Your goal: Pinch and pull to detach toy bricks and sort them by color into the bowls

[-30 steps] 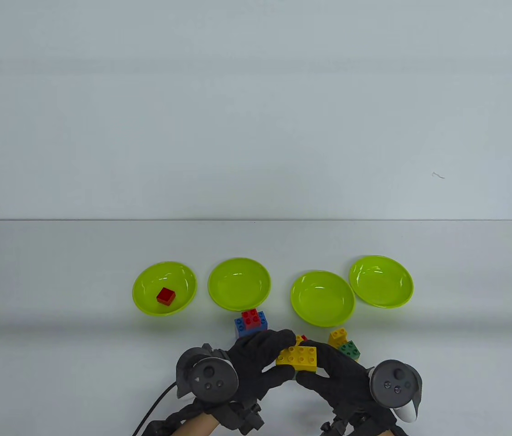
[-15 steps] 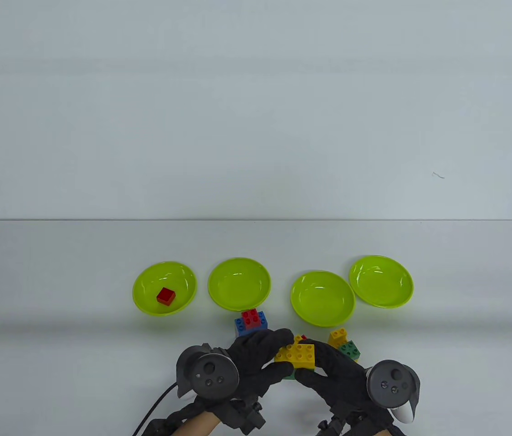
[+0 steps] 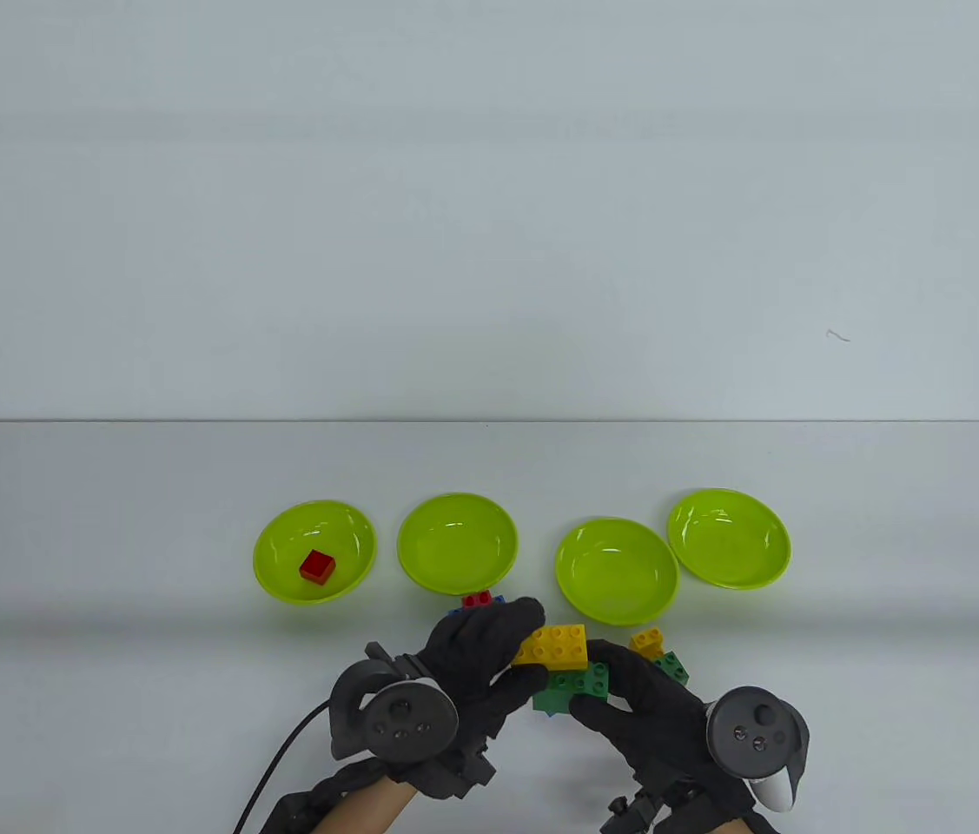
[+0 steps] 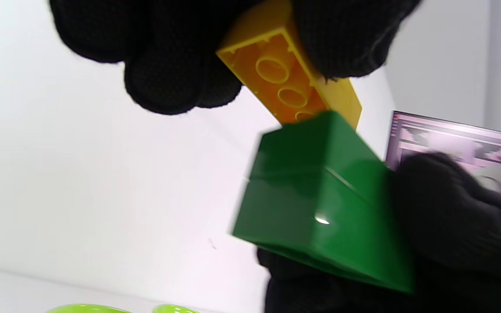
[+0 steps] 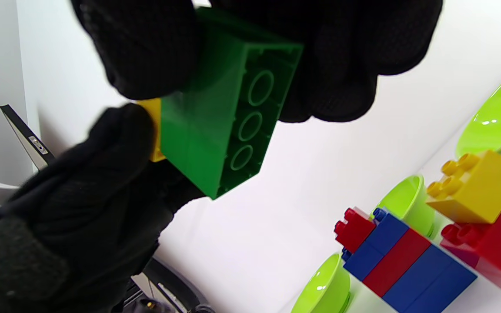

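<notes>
Table view, nearest edge first: the left hand (image 3: 489, 660) pinches a yellow brick (image 3: 552, 646) between curled fingers and thumb, while the right hand (image 3: 641, 708) grips a green brick (image 3: 574, 686) the same way. The two bricks sit offset, the yellow one up and to the left of the green, touching at an edge; whether their studs are engaged I cannot tell. Left wrist view shows the hollow underside of the yellow brick with the green brick's smooth side just below it. Right wrist view shows the green brick's open underside clamped between thumb and fingers.

Just beyond the right hand stands a small yellow-and-green stack (image 3: 658, 653) on the table (image 3: 107, 678). Behind the left hand's fingers, a red-and-blue stack (image 3: 477, 601) peeks out.

Farther back runs a row of four lime bowls: the far-left bowl (image 3: 281, 573) holds one red brick (image 3: 317, 566); the second bowl (image 3: 457, 543), third bowl (image 3: 617, 571) and far-right bowl (image 3: 729, 539) follow to the right.
</notes>
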Demonstrator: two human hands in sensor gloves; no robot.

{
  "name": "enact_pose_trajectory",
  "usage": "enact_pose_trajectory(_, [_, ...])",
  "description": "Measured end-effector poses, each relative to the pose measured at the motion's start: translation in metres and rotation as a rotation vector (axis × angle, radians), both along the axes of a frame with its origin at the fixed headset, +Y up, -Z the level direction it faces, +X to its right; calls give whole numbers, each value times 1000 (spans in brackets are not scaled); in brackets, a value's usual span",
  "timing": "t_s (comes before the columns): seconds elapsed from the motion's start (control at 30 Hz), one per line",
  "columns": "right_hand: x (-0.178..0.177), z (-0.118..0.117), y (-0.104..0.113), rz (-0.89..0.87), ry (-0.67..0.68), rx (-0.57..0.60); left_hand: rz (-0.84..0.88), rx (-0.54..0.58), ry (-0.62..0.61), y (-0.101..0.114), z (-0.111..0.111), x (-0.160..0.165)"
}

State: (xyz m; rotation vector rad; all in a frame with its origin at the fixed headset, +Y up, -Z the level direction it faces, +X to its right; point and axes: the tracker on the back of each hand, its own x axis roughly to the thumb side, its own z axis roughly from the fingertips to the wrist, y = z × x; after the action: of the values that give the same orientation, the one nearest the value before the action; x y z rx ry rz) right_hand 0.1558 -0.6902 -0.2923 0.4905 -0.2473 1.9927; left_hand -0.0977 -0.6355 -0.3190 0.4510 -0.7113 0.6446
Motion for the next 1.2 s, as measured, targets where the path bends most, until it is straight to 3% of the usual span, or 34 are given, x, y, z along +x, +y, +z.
enact_pose_trajectory(0.23, [8,-1,3,1,-34,13,-87,-141,208,-18,-64,-23])
enact_pose_trajectory(0.37, [12,0,4,-12,-45,15,-182,-266,324,-41,-100,-35])
enact_pose_trajectory(0.63, [14,-2,6,-6,-50,11,-292,-399,457,-74,-131,-47])
enact_pose_trajectory(0.93, [14,-4,5,-2,-56,-2,-351,-418,484,-85,-141,-52])
enact_pose_trajectory(1.1, [14,-3,3,-7,-66,-10,-200,-375,407,-58,-122,-64])
enact_pose_trajectory(1.2, [13,-3,5,-17,-63,-10,-67,-341,303,-33,-97,-67])
